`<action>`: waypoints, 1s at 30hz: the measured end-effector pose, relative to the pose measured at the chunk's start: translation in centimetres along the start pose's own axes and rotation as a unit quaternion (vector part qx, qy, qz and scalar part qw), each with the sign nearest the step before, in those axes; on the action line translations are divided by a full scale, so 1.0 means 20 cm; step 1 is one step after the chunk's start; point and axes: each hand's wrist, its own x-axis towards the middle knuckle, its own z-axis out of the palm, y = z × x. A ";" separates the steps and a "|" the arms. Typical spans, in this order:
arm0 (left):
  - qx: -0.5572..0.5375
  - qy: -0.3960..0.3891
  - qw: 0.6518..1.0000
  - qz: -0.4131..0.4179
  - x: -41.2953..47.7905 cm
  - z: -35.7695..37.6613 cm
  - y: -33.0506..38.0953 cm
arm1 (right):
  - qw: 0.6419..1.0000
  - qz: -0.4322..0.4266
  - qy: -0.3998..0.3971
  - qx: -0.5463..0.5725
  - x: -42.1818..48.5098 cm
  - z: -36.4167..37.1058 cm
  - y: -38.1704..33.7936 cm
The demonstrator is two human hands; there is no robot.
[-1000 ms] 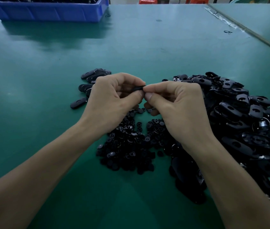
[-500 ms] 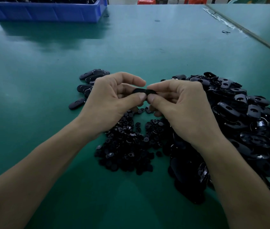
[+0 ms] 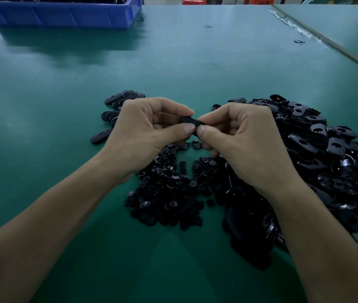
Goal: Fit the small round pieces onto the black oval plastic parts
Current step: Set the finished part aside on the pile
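Blue bin point(image 3: 64, 16) cut off above

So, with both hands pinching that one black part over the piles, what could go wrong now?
1. The black oval part is held only by fingertips of the left hand and right hand; it may slip.
2. If dropped, it could land in the small round pieces below and be hard to find.
3. The right forearm may push the oval parts pile.

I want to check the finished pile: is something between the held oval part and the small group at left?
Nothing visible blocks it. The oval part sits between both thumbs; only the left hand itself partly covers the small group.
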 end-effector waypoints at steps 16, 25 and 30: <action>0.016 0.007 1.000 0.003 0.00 -0.01 -0.01 | 1.000 0.010 0.012 -0.027 -0.01 0.01 -0.02; 0.045 0.111 0.993 0.005 0.04 -0.06 -0.03 | 0.994 -0.031 0.080 -0.067 0.01 -0.03 -0.03; 0.087 0.188 0.978 0.006 0.07 -0.15 -0.07 | 0.946 -0.060 0.118 -0.296 0.02 -0.07 -0.02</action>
